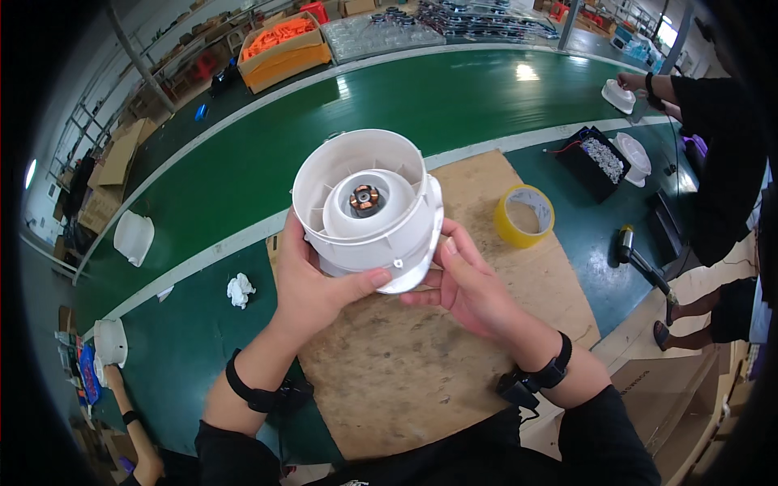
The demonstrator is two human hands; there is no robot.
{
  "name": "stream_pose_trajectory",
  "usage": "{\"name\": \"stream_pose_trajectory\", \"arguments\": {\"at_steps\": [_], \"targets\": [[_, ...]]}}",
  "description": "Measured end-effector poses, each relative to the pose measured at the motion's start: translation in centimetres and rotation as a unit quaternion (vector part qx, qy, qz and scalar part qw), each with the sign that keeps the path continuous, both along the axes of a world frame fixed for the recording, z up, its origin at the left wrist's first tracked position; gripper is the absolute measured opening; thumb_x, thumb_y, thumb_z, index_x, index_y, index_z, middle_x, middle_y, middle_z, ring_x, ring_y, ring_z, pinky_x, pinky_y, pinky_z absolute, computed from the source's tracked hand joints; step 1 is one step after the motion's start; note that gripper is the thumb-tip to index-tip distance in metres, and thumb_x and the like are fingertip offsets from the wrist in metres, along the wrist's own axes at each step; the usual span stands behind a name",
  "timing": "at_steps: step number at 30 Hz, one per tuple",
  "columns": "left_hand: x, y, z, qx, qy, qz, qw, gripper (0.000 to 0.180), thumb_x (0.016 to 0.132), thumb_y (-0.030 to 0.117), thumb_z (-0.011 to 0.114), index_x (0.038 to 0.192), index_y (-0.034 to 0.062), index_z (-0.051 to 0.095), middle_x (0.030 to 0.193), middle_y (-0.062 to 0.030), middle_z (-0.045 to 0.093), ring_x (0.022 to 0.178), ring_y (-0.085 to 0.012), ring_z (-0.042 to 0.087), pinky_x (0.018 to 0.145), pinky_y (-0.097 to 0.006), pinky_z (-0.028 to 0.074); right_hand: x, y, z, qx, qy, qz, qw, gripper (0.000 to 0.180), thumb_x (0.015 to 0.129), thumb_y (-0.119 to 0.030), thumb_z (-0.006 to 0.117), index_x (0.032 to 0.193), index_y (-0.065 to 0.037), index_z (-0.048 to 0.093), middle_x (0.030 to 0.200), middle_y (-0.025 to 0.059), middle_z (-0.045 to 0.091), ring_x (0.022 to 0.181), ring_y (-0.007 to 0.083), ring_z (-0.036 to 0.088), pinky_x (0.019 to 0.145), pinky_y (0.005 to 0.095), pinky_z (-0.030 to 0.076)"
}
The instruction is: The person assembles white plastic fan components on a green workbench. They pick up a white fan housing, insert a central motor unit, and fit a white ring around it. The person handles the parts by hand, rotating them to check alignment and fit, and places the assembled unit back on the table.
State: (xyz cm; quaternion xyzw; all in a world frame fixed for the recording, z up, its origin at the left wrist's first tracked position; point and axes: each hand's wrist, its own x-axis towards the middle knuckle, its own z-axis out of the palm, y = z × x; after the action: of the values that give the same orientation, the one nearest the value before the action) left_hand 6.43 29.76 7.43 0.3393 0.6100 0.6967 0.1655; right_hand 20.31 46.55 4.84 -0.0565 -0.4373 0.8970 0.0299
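A round white plastic fan housing [356, 251] is held up above the wooden board, its open end tilted toward me. Inside its inner ring shows a motor stator with copper windings [365, 198], joined to the outer wall by thin ribs. My left hand [312, 283] grips the housing at its lower left, thumb laid along the front. On the other side my right hand [474, 283] is closed at the flange, thumb and fingers at its lower right edge. Parts of the fingers of both hands are hidden behind the housing.
The brown wooden board [389, 381] lies beneath, with a roll of yellow tape [524, 216] on it. Crumpled white paper [241, 290] lies left. A green conveyor belt [267, 146] carries another white housing [134, 238]. Right are a black parts box [592, 164] and a power screwdriver [640, 259]; co-workers handle housings at both sides.
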Motion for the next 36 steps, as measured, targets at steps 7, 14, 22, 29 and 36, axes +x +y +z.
{"name": "stream_pose_trajectory", "arguments": {"at_steps": [7,14,22,29,36], "targets": [[-4.9,2.2,-1.5,-0.019,0.054,0.106,0.993,0.087,0.070,0.025,0.090,0.139,0.0007,0.042,0.131,-0.0138,0.056,0.119,-0.0239,0.058,0.105,-0.038,0.045,-0.7,0.1,-1.9,0.028,-0.052,-0.048,0.997,0.064,0.104,-0.049,0.044,0.151,-0.013,0.020,0.134,0.0137,0.050,0.100,0.0217,0.060,0.085,0.0369,0.054],[-14.7,6.6,-2.6,-0.015,0.148,0.259,0.954,0.089,0.074,0.027,0.088,0.141,-0.0034,0.038,0.136,-0.0174,0.052,0.125,-0.0265,0.053,0.108,-0.037,0.040,-0.8,1.5,-2.2,0.093,-0.064,-0.075,0.991,0.052,0.106,-0.044,0.041,0.143,-0.009,0.031,0.123,0.0098,0.054,0.087,0.0142,0.060,0.079,0.0324,0.053],[-18.9,9.3,-7.2,-0.119,0.148,0.316,0.929,0.104,0.072,0.036,0.089,0.145,-0.0067,0.029,0.141,-0.0216,0.048,0.130,-0.0299,0.049,0.111,-0.040,0.038,-1.3,2.1,-3.2,0.128,-0.061,-0.099,0.985,0.053,0.104,-0.045,0.046,0.138,-0.005,0.037,0.113,0.0115,0.059,0.074,0.0126,0.059,0.068,0.0289,0.052],[-21.3,8.2,-11.7,-0.290,0.185,0.356,0.869,0.108,0.061,0.057,0.087,0.141,0.0045,0.038,0.141,-0.0152,0.050,0.134,-0.0349,0.046,0.112,-0.066,0.017,-1.7,1.4,-3.4,0.174,-0.083,-0.078,0.978,0.051,0.104,-0.043,0.049,0.136,-0.005,0.040,0.110,0.0107,0.063,0.073,0.0119,0.060,0.064,0.0285,0.052],[-17.4,8.9,-8.5,-0.337,0.149,0.326,0.871,0.112,0.061,0.059,0.086,0.145,0.0079,0.033,0.145,-0.0146,0.048,0.139,-0.0345,0.041,0.115,-0.067,0.009,-1.3,1.1,-2.8,0.167,-0.088,-0.074,0.979,0.048,0.104,-0.039,0.049,0.137,-0.005,0.041,0.109,0.0094,0.064,0.076,0.0120,0.060,0.068,0.0282,0.052]]}}
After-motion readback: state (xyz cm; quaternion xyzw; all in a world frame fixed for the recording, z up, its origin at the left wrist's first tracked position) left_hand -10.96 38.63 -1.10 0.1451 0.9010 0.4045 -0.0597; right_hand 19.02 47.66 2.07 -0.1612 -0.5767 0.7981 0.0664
